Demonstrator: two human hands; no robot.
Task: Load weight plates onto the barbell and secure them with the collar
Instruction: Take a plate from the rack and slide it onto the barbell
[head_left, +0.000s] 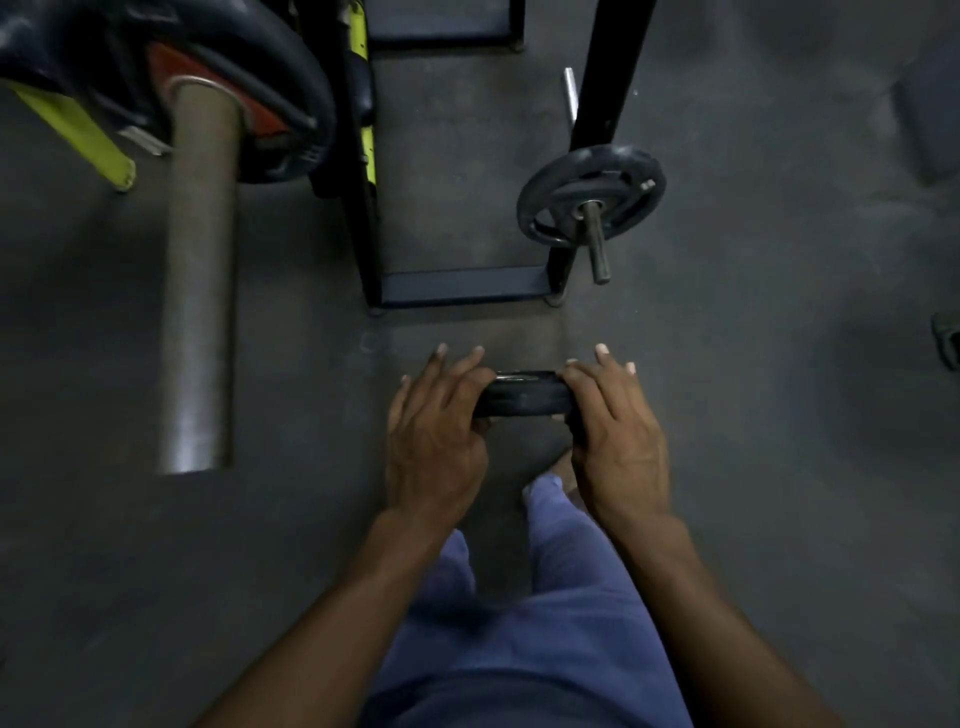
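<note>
Both hands, left hand (436, 441) and right hand (613, 436), grip a small black round weight plate (524, 397) edge-on, fingers (602, 364) wrapped over its rim, above the dark rubber floor (779, 364). Far left, the thick steel barbell sleeve (200, 291) carries large black plates (270, 104); a black storage rack (462, 280) with a hung plate (592, 195) stands beyond.

The barbell sleeve (200, 275) runs down the left of the frame, plates (208, 78) at its upper end. A rack (462, 280) stands centre-top, a plate (592, 195) on its right peg.

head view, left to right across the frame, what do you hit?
Barbell sleeve → left hand → small plate held by both hands → right hand. Farther back: loaded plates → rack plate.
</note>
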